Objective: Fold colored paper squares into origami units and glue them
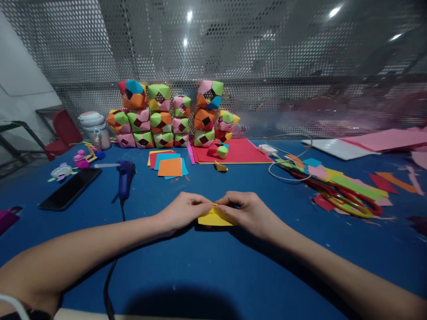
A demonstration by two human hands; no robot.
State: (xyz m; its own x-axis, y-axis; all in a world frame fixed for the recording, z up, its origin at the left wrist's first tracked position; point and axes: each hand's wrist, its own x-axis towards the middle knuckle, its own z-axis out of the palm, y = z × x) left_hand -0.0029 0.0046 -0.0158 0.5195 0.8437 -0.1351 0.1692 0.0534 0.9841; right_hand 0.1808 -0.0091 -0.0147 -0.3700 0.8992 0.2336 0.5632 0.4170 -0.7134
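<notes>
A small piece of yellow paper [213, 218] is held between my two hands, just above the blue table [187, 275]. My left hand [185, 210] pinches its upper edge from the left with thumb and finger. From the right, my right hand [245, 211] grips the same edge, the two thumbs almost meeting at the middle. A fold or crease shows near the thumb tips. Beyond the hands lie a small folded yellow piece [220, 166] and a pile of coloured paper squares [171, 167], orange on top.
Stacked folded-paper balls [160, 122] stand at the back. A blue glue gun [125, 178] and a black phone [71, 189] lie at left. Scissors [353, 202] rest among paper scraps at right, near a white cable [290, 178]. Red sheets [247, 151] lie behind.
</notes>
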